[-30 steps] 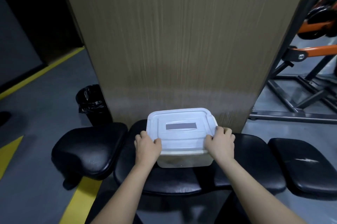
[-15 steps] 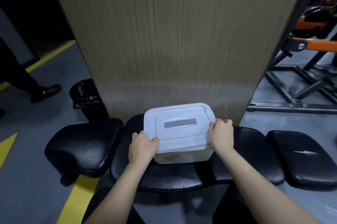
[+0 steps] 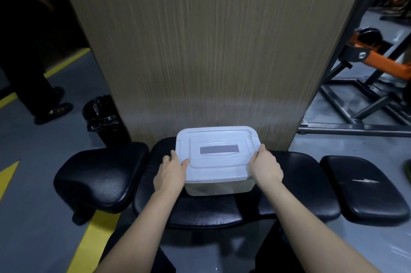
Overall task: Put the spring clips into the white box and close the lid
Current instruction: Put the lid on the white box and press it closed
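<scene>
The white box (image 3: 219, 187) stands on the black padded bench (image 3: 200, 208), with its white lid (image 3: 216, 157) lying flat on top; the lid has a grey slot in its middle. My left hand (image 3: 171, 172) grips the lid's left edge, thumb on top. My right hand (image 3: 265, 167) holds the lid's right edge, fingers curled over the rim. No spring clips show; the box's cloudy wall hides what is inside.
A tall wood-grain pillar (image 3: 211, 50) rises right behind the box. A black lined bin (image 3: 103, 117) stands on the floor at left, near another person's legs and shoe (image 3: 53, 110). Black seat pads (image 3: 100, 175) (image 3: 364, 188) flank the bench. A metal and orange gym frame (image 3: 367, 86) fills the right.
Both hands have slid from the lid's front corners to farther back along its side edges. The view has shifted, and a person's legs have come into view at left.
</scene>
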The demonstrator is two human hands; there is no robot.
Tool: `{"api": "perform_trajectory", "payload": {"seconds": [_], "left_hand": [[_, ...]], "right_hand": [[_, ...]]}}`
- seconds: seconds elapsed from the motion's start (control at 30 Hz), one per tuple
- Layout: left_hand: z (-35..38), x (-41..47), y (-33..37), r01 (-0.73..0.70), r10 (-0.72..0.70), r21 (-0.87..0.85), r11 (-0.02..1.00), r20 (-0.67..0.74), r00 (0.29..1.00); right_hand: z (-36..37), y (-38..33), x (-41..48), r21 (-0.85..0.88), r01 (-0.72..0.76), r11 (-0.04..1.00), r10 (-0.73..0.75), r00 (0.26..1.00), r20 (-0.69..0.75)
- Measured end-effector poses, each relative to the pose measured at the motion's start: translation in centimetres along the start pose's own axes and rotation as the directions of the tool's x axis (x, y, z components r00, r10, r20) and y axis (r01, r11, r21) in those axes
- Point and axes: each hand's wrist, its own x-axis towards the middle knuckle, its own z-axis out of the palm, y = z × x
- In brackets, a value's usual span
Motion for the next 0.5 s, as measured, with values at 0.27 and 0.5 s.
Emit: {"api": "perform_trajectory", "payload": {"seconds": [0.27, 0.5], "left_hand": [[-0.4, 0.5, 2.3, -0.309, 0.313, 0.049, 0.95, -0.127, 0.941], [0.0, 4.3, 4.0, -0.348, 0.337, -0.023, 0.937, -0.192, 0.922]], "right_hand": [[-1.6, -2.6, 1.6, -0.214, 0.302, 0.929, -0.321, 0.945, -0.058], [0.4, -5.9, 4.0, -0.169, 0.379, 0.91, -0.392, 0.919, -0.049]]}}
